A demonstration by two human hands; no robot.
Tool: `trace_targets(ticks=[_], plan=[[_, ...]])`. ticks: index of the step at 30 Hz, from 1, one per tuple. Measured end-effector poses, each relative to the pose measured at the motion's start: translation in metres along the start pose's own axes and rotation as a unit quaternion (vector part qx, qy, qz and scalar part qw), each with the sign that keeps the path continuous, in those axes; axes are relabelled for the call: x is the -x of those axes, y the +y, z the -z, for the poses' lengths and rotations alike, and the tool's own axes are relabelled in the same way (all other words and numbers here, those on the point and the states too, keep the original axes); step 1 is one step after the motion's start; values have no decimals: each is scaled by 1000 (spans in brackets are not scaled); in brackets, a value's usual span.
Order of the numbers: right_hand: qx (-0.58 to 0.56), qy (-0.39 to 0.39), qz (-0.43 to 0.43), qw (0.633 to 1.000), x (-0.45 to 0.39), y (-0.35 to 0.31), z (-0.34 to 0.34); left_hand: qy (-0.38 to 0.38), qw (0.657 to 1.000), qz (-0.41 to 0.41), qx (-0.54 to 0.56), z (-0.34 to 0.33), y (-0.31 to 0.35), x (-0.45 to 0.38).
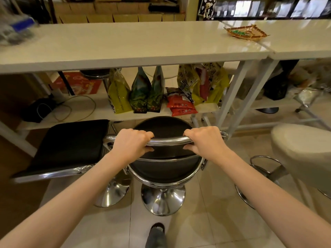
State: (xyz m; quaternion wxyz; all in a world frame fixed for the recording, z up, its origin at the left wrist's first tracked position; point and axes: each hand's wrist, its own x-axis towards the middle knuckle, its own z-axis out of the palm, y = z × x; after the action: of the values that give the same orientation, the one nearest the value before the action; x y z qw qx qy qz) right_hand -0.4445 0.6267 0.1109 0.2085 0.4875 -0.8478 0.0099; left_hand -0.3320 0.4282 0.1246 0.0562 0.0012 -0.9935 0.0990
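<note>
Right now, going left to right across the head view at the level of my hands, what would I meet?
Square black stool → left hand, gripping the chrome backrest rail of the round stool → right hand, gripping the same rail → white stool.

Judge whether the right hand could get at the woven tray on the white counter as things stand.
Probably not yet: the right hand grips the chrome rail of the stool, and the woven tray lies far back on the counter beyond it.
</note>
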Motion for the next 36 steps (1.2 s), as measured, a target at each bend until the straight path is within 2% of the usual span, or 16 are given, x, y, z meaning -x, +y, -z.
trace_targets(ticks=[17,24,36], plan=[[-18,15,-2,1000,-61,36,-33,20,1000,20,-9,-19,-32,-65],[-22,23,-3,999,-86,49,-44,62,998,9,21,-30,-50,-89],[-14,25,10,1000,-110,73,-62,88,996,4,-17,-37,-56,-119]])
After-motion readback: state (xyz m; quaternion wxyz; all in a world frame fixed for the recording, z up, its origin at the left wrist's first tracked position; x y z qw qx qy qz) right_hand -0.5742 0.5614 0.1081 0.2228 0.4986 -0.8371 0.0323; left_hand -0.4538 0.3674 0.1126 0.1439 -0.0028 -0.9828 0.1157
